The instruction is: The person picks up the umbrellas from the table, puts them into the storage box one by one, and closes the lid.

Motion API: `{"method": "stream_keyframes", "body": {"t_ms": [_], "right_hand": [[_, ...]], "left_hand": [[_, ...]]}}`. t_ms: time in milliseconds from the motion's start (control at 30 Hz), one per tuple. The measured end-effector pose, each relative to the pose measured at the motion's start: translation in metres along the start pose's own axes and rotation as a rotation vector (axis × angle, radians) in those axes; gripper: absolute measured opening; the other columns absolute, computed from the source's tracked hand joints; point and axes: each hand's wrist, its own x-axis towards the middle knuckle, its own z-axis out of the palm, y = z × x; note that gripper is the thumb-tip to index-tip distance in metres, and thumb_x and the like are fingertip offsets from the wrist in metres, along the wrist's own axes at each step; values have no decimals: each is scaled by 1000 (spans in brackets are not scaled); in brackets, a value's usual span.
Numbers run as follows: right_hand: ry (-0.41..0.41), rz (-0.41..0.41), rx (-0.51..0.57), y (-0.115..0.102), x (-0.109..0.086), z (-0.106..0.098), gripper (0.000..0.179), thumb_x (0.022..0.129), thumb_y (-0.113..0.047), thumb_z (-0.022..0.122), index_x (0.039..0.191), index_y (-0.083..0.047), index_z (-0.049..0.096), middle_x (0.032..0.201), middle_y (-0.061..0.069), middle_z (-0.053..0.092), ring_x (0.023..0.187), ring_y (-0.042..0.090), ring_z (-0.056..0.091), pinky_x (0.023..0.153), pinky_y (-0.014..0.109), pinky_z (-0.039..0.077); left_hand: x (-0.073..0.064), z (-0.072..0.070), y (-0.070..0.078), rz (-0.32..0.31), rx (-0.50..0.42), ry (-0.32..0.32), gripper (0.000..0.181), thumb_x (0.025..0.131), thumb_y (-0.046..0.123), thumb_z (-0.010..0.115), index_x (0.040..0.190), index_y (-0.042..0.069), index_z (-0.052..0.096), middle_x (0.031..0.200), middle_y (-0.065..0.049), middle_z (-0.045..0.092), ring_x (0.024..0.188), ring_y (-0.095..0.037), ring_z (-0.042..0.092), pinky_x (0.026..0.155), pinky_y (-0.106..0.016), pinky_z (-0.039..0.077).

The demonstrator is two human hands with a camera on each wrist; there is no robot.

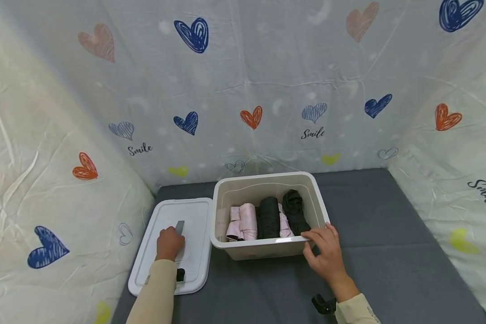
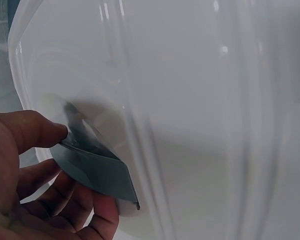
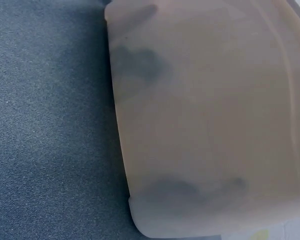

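Note:
In the head view a white lid [image 1: 198,216] lies flat on the left of the dark grey surface. My left hand [image 1: 170,244] holds the grey handle [image 2: 97,172] on it, thumb on one side and fingers curled beneath, as the left wrist view shows. Beside the lid stands an uncovered beige storage bin [image 1: 263,252] with rolled pink cloth [image 1: 249,221] and rolled black cloth [image 1: 269,218] inside. At its front right corner my right hand [image 1: 326,256] grips the rim, fingers over the top and thumb on the outer side. That hand is outside the right wrist view.
The dark grey surface [image 1: 389,261] extends to the right of the bin and in front of it. Pale fabric walls [image 1: 283,58] printed with hearts rise at the back and both sides. The bin's back stands close to the rear wall.

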Motion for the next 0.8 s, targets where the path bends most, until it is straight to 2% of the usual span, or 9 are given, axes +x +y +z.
{"method": "stream_keyframes", "body": {"t_ms": [233,500,800], "right_hand": [[6,0,-3,0,0,0,21,75,-12,56,88,-9,72,86,4,65,83,24,58,98,53,32],[11,-12,7,0,2,0,21,76,-12,56,89,-9,72,86,4,65,83,24,58,97,53,32],[16,-12,1,0,0,0,21,77,-14,55,88,-10,72,86,3,65,82,23,58,96,53,32]], "left_hand": [[1,-13,0,16,-17,-5,37,84,10,52,107,-19,56,94,-32,60,85,-40,59,78,-53,47],[1,-42,5,41,6,-22,35,83,9,50,104,-18,57,94,-31,61,82,-37,59,76,-51,47],[8,-66,3,52,8,-53,46,84,10,47,121,-18,51,106,-34,58,87,-36,55,77,-49,47]]}}
